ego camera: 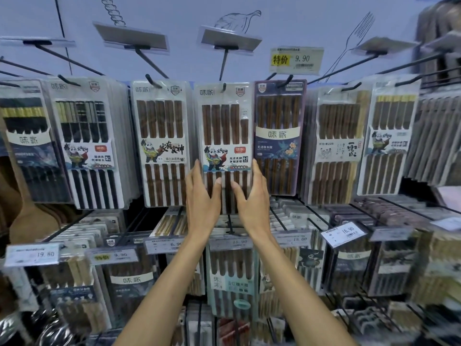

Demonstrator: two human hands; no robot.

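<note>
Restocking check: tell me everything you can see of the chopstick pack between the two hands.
The chopstick pack hangs upright from a black hook, a clear plastic blister on white card holding dark brown chopsticks, with a cartoon panda label across the middle. The left hand and right hand flank its lower half, thumbs resting on its front.

the chopstick pack between the left hand and right hand is sealed in clear glossy plastic over a printed paper card; dark brown wood with a matt grain is seen inside. the hooks are made of thin black metal (matt, smooth). the price tag is sleeved in shiny plastic.
</note>
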